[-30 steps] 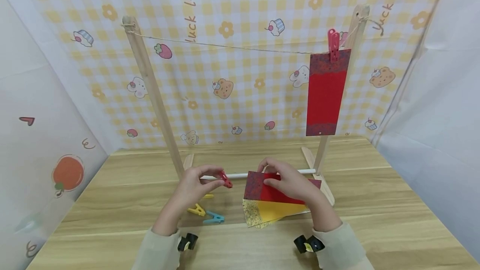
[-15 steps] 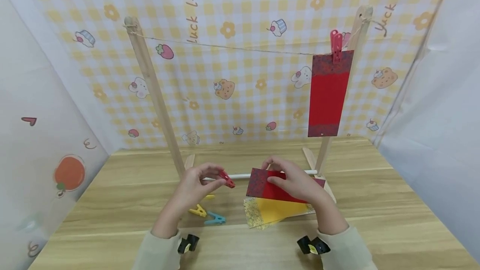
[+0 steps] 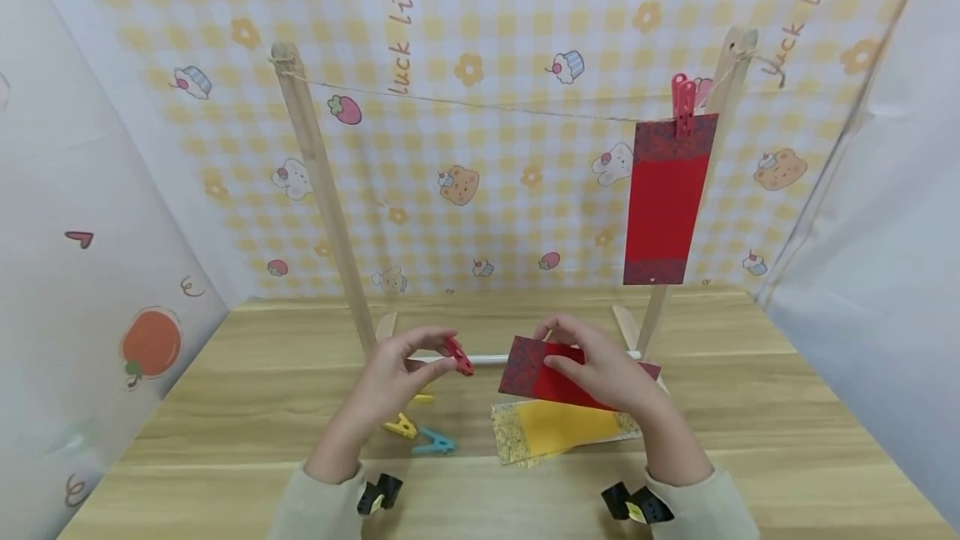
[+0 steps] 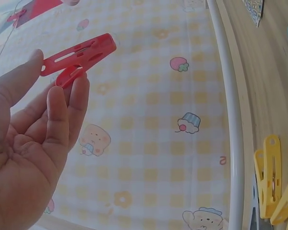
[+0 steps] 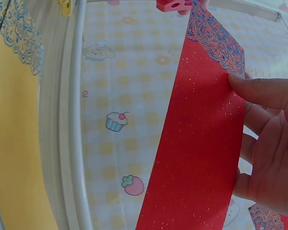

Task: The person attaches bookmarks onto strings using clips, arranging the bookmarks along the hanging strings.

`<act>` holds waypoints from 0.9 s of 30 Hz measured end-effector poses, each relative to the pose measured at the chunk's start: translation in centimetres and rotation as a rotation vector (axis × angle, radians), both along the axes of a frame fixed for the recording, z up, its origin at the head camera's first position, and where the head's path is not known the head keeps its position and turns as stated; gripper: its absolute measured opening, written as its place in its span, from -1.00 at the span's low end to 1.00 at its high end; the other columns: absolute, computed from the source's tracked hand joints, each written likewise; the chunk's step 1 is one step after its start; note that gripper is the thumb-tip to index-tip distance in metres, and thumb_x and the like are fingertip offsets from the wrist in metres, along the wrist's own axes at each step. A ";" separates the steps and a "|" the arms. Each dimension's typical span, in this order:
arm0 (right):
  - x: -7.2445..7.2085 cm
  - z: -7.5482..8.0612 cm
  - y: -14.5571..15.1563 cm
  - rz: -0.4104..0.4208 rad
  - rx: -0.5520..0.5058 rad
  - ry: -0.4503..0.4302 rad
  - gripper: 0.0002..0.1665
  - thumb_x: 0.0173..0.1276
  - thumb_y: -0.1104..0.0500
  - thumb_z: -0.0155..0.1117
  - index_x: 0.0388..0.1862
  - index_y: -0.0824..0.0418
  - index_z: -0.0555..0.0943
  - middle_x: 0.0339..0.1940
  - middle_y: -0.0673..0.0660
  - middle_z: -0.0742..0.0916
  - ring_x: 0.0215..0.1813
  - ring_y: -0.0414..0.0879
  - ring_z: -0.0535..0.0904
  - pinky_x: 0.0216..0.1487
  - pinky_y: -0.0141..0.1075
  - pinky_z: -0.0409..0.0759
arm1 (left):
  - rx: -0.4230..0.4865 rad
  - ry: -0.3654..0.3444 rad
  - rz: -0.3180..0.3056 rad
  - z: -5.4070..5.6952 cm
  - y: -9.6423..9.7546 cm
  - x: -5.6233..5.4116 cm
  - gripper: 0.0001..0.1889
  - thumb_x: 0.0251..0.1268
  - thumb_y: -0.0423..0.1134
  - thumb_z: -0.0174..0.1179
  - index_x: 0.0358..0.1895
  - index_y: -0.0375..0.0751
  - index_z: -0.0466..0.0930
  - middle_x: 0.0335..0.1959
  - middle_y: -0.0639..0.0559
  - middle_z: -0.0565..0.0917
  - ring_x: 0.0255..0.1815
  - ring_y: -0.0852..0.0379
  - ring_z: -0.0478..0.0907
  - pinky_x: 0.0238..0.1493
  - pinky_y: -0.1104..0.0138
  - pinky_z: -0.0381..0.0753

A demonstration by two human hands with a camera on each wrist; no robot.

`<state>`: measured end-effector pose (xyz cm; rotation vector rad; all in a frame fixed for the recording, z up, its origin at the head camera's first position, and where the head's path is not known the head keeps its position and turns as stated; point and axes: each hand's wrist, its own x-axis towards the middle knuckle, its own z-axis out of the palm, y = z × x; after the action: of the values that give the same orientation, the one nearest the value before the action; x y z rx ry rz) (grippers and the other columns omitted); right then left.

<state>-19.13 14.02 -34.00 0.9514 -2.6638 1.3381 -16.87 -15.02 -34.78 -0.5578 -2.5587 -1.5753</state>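
Note:
My left hand (image 3: 401, 369) pinches a red clothespin (image 4: 81, 53) between thumb and fingertips, its nose pointing toward the right hand. My right hand (image 3: 600, 367) holds a red paper strip (image 5: 201, 124) by its upper edge, thumb on the near face and fingers behind. Both ends of that strip bear a dark swirl pattern. In the head view it is tilted, over the yellow paper strips (image 3: 562, 427) lying on the table. A similar red strip (image 3: 666, 207) hangs upright from the string (image 3: 480, 104), clipped by another red clothespin (image 3: 683, 105) near the right post.
Yellow clothespins (image 3: 402, 426) and a blue clothespin (image 3: 435, 442) lie by the left forearm. A wooden frame with a left post (image 3: 322, 190), a right post (image 3: 731, 73) and a white crossbar (image 3: 491, 359) stands behind the hands. A checked cloth (image 3: 495, 148) hangs behind it.
The right hand has lifted the red paper strip slightly and tilted it, showing more of the yellow strips. The left hand keeps its pinch on the clothespin. The head view has shifted a little.

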 end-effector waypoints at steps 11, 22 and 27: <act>0.9 1.0 0.7 -0.014 -0.087 0.089 -0.66 0.33 0.43 0.28 0.03 0.19 0.51 0.03 0.14 0.69 0.14 0.11 0.66 0.14 -0.24 0.65 | 0.018 0.014 -0.024 0.6 0.7 0.7 -0.59 0.28 -0.30 0.30 0.19 -0.29 0.59 0.01 -0.18 0.72 0.01 -0.08 0.69 -0.11 0.46 0.70; 1.1 1.8 0.6 -0.120 -0.177 0.155 -0.65 0.30 0.41 0.32 0.04 0.21 0.53 -0.04 0.13 0.78 0.01 -0.18 0.67 0.00 -0.38 0.59 | 0.049 0.095 0.010 1.4 1.2 1.1 -0.68 0.29 -0.30 0.29 0.11 -0.23 0.63 -0.07 -0.13 0.74 0.00 -0.05 0.67 -0.18 0.42 0.71; 1.3 1.8 0.5 -0.131 -0.250 0.135 -0.65 0.33 0.41 0.30 0.07 0.26 0.51 -0.03 0.19 0.75 0.04 -0.33 0.62 0.02 -0.44 0.55 | 0.120 0.107 0.022 1.4 1.6 0.9 -0.61 0.23 -0.38 0.33 0.15 -0.31 0.60 -0.06 -0.19 0.74 0.00 -0.02 0.69 -0.15 0.47 0.71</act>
<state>-17.88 14.54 -32.17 0.7926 -2.3461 1.4755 -15.96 -13.47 -33.33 -0.5831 -2.3670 -1.6314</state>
